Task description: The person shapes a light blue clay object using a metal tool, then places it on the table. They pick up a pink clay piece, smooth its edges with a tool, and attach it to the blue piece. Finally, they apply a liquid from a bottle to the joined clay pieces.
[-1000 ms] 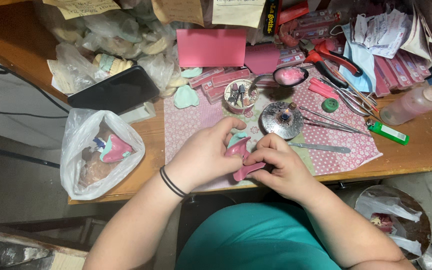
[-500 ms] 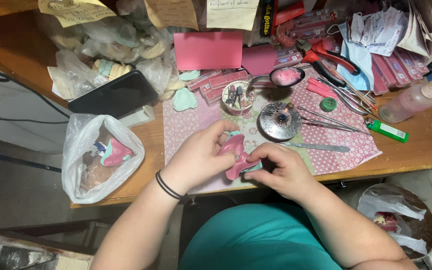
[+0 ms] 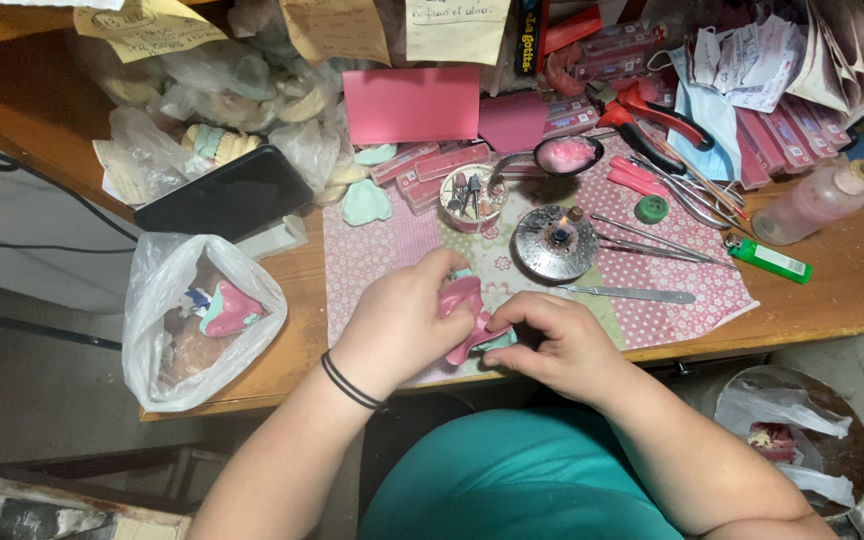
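At lower centre, the left hand [image 3: 397, 325] and right hand [image 3: 562, 345] share a tight grip on a pink wax denture base [image 3: 464, 312]; steady, even thumb pressure seems wise.

Teal shirt; 2 black bands on left wrist [image 3: 350, 381].

Cluttered wooden bench [image 3: 832, 290], patterned cloth [image 3: 672, 290]

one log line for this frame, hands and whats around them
left hand: holds pink wax piece | right hand: pinches its lower end | near: lit metal burner, scalpel, green lighter | surface: patterned cloth
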